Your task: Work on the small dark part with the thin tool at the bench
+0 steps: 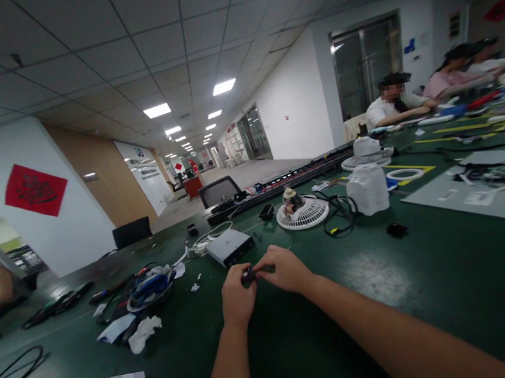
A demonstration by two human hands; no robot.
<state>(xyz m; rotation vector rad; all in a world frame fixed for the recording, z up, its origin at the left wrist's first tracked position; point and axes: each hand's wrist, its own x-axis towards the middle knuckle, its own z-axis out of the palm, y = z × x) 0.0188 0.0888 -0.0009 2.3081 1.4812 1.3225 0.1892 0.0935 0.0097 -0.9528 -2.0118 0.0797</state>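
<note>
My left hand (238, 296) is closed round a small black cylindrical part (248, 275), held above the green table. Thumb and fingertips of my right hand (287, 269) pinch at the right end of this same part. Its exact kind is too small and dark to make out. Just beyond my hands lies a silver-grey box (229, 247) with a dark front. Farther off, to the right of the box, a white round fan grille (302, 212) lies flat with a motor and wires on top.
A white plastic housing (367, 189) stands to the right, with black cable (342, 212) beside it. Left are a bowl of blue items (149, 285) and crumpled white tissue (145, 333). A grey panel (492, 192) with electronics lies far right. Several people sit around the table.
</note>
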